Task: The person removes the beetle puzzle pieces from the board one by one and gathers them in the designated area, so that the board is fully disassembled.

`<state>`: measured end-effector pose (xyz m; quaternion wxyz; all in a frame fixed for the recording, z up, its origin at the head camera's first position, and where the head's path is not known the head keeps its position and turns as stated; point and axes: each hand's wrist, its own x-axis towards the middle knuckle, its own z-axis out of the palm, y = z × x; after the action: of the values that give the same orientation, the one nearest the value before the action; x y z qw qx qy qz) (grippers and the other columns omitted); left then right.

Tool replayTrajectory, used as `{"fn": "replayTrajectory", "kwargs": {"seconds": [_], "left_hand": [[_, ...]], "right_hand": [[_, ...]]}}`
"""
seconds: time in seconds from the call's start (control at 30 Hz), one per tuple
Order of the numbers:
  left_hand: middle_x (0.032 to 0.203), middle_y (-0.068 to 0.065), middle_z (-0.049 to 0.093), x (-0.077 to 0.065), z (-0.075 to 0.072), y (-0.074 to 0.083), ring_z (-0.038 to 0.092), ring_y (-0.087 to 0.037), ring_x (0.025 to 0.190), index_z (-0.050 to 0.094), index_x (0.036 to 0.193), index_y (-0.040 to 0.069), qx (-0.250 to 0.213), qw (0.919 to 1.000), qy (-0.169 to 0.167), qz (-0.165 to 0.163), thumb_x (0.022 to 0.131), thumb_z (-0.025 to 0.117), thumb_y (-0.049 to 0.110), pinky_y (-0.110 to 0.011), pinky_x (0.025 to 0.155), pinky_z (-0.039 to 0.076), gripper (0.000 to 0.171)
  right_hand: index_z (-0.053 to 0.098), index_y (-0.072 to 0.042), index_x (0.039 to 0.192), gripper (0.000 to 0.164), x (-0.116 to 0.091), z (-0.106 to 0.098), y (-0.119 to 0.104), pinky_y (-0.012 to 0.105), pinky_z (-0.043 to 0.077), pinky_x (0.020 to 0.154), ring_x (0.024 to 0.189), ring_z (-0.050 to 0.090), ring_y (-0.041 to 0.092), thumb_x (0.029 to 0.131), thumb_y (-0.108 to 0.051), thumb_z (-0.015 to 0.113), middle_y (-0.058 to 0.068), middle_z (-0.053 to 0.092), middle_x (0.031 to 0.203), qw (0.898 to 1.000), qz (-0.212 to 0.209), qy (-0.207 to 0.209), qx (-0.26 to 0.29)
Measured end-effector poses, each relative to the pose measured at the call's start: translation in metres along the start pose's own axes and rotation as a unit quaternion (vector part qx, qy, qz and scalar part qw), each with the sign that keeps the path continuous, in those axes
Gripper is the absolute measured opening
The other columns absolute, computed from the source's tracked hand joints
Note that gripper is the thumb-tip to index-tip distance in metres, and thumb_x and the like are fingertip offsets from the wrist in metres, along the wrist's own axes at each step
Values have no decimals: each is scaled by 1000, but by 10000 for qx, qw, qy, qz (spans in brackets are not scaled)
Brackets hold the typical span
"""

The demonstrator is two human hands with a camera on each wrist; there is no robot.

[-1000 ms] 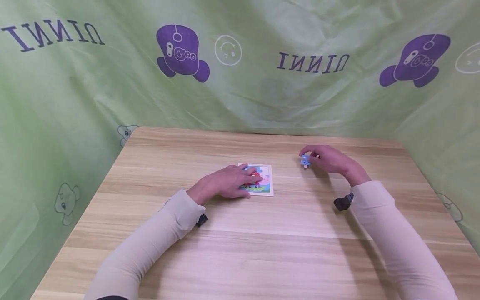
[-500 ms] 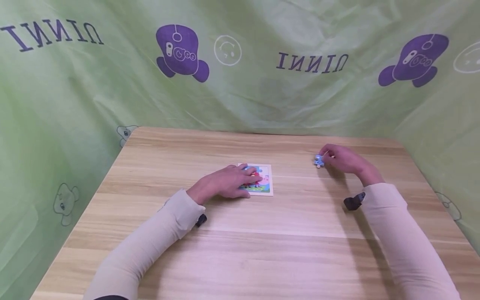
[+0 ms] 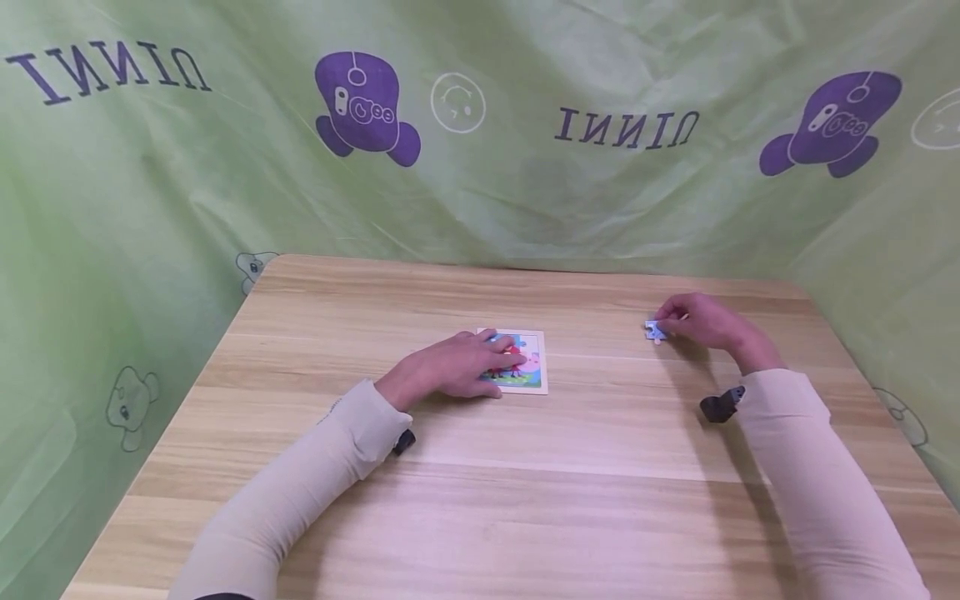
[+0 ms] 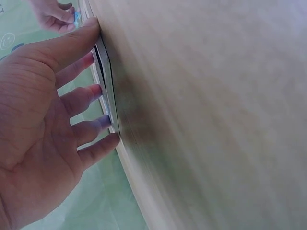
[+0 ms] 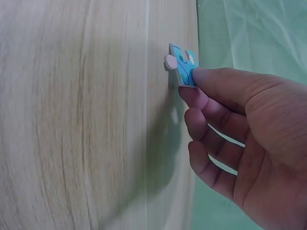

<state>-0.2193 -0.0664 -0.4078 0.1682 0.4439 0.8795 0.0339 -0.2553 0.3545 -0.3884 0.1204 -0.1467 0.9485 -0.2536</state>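
Note:
A small framed jigsaw puzzle (image 3: 531, 379) with a bright cartoon picture lies flat near the middle of the table. My left hand (image 3: 461, 364) rests on its left part with the fingers spread, covering some of the picture. Seen from the left wrist, the fingertips of that hand (image 4: 53, 96) touch the edge and top of the thin board (image 4: 108, 81). Off to the right, my right hand (image 3: 708, 321) pinches a blue jigsaw piece (image 3: 655, 330) between thumb and fingers. In the right wrist view the blue piece (image 5: 184, 67) has a pink knob and is tilted just above the wood.
The wooden table (image 3: 480, 517) reaches back to a green printed curtain (image 3: 510, 192), which also hangs at both sides. A black wrist device (image 3: 722, 405) sits under the right sleeve, and another (image 3: 403, 442) under the left.
My right hand has moved to the right, away from the puzzle board, carrying the blue jigsaw piece, which has turned in the fingers. The left hand has stayed on the board.

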Motion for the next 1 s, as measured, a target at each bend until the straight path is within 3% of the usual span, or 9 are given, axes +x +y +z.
{"fn": "replayTrajectory", "kwargs": {"seconds": [0.47, 1.0], "left_hand": [[169, -8, 24, -1, -1, 2, 18, -38, 154, 37, 162, 26, -125, 9999, -1, -29, 102, 63, 43, -50, 121, 22, 67], [169, -7, 24, -2, -1, 2, 18, -37, 154, 36, 162, 27, -90, 9999, -35, -67, 103, 61, 41, -50, 121, 21, 65]], "right_hand": [[68, 8, 110, 20, -4, -1, 10, 38, 47, 76, 88, 58, 25, 100, -10, 67, 10, 67, 96, 9996, 238, -24, -129], [68, 5, 104, 14, -6, 2, 9, 36, 46, 71, 79, 56, 22, 100, -8, 67, 9, 63, 87, 9994, 282, -25, -177]]}}
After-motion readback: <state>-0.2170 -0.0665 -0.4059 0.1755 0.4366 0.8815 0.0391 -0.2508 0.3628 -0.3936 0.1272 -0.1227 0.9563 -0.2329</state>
